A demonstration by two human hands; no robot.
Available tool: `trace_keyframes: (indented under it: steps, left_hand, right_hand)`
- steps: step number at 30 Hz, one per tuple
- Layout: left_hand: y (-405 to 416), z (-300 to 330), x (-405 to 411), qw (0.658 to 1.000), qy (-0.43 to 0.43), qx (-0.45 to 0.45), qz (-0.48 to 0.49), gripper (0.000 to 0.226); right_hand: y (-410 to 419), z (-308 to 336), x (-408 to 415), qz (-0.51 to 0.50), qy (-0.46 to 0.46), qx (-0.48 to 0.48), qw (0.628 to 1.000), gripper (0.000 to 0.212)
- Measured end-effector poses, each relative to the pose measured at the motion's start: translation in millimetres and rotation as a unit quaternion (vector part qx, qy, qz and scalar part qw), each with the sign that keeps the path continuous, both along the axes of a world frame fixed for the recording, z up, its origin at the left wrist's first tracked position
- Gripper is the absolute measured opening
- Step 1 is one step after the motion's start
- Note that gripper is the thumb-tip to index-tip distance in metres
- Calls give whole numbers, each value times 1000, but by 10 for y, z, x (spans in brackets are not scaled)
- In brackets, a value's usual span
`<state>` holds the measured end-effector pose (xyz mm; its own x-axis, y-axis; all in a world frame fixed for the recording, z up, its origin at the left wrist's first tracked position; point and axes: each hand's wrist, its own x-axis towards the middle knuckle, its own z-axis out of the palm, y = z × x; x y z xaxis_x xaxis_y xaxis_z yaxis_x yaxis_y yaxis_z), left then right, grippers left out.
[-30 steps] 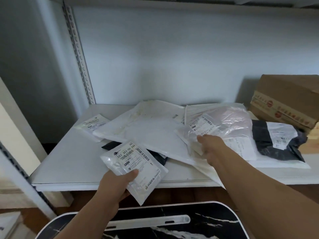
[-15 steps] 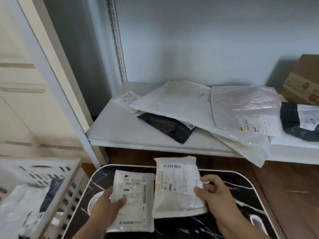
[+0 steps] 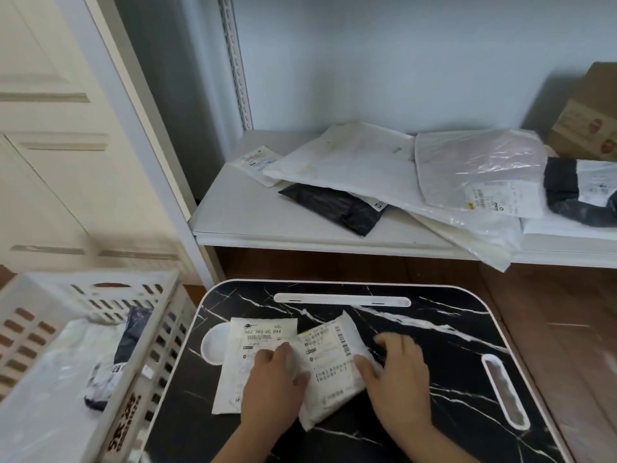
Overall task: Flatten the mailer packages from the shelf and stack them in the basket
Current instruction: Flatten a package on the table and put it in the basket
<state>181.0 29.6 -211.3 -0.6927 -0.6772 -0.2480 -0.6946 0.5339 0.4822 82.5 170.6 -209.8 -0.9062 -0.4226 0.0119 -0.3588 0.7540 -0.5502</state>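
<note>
Head view. Task partly complete. The basket (image 3: 60,355), just off the tabletop's left edge, already holds several flattened mailers, one dark one among them (image 3: 115,359). Two small white mailers lie on the black marble-pattern tabletop (image 3: 450,332) near its front-left area: the labelled mailer (image 3: 253,342) flat on the left, the padded mailer (image 3: 334,359) overlapping its right side at a tilt. Neither is stacked yet.

On the shelf (image 3: 240,225) at least five mailers remain: a large white one (image 3: 344,162), a black one (image 3: 334,205), a clear one (image 3: 480,168), a small labelled one (image 3: 253,162) at the back-left, and a dark one (image 3: 581,192) at the right edge.

Left hand (image 3: 272,385): fingers extended, pressing flat where the two mailers overlap. Right hand (image 3: 397,372): fingers loosely spread, resting on the padded mailer's right edge and the tabletop; gripping nothing.
</note>
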Motion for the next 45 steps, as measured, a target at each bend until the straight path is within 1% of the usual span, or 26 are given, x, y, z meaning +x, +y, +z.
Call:
trace_keyframes:
  steps: [1, 2, 3, 4, 5, 7, 8, 10, 12, 13, 15, 17, 18, 22, 28, 35, 40, 43, 45]
  left_hand:
    - [34, -47, -34, 1000, -8, 3, -9, 48]
    - [68, -89, -62, 1000, -9, 4, -21, 51]
    - [106, -110, -91, 999, -3, 1, -38, 54]
    - [135, -138, -116, 998, 7, -15, -53, 54]
    - [162, -159, -140, 997, 22, -36, -58, 51]
    - [190, -203, -196, 993, 58, -90, -40, 41]
    - [213, -235, -224, 990, 72, -114, -33, 40]
    - [263, -348, -285, 986, 51, -148, -55, 44]
    - [305, -516, -332, 984, 33, -135, -114, 49]
    - [331, -592, -333, 982, 25, -133, -133, 53]
    - [321, -714, -325, 978, 17, -146, -147, 58]
    - [303, -766, -331, 970, 36, -185, -154, 58]
    - [304, -803, -339, 964, 47, -207, -159, 57]
    - [292, -897, -366, 959, 74, -226, -151, 55]
    - [290, -975, -379, 956, 72, -244, -148, 55]
    - [281, -1068, -409, 945, 92, -280, -145, 55]
    - [280, -1081, -416, 948, 98, -265, -147, 55]
    - [272, -1064, -419, 953, 82, -249, -150, 56]
    - [238, -1022, -399, 951, 77, -250, -165, 57]
  right_hand:
    - [-13, -38, -66, 45, -13, 22, 999, 48]
    - [-36, -89, -119, 78, -49, 34, 995, 58]
    - [-45, -125, -156, 99, -78, 49, 991, 61]
    - [-38, -154, -175, 108, -76, 63, 989, 59]
    - [-37, -185, -187, 101, -42, 87, 990, 57]
    - [-37, -263, -227, 70, 66, 145, 985, 53]
    - [-43, -296, -252, 61, 102, 150, 981, 52]
    - [-57, -424, -283, 96, 144, 132, 976, 51]
    - [-93, -569, -239, 162, 166, 134, 963, 58]
    - [-99, -604, -203, 178, 173, 130, 960, 61]
    - [-85, -693, -188, 184, 183, 125, 958, 61]
    - [-74, -745, -213, 188, 198, 128, 953, 58]
    - [-68, -775, -226, 191, 202, 128, 952, 57]
    - [-66, -885, -271, 193, 199, 121, 953, 57]
    - [-54, -985, -299, 199, 204, 118, 951, 57]
    - [-74, -1039, -312, 188, 212, 115, 952, 59]
    - [-82, -968, -304, 189, 186, 121, 957, 60]
    - [-69, -925, -291, 196, 178, 130, 955, 60]
    - [-46, -936, -295, 198, 179, 140, 953, 60]
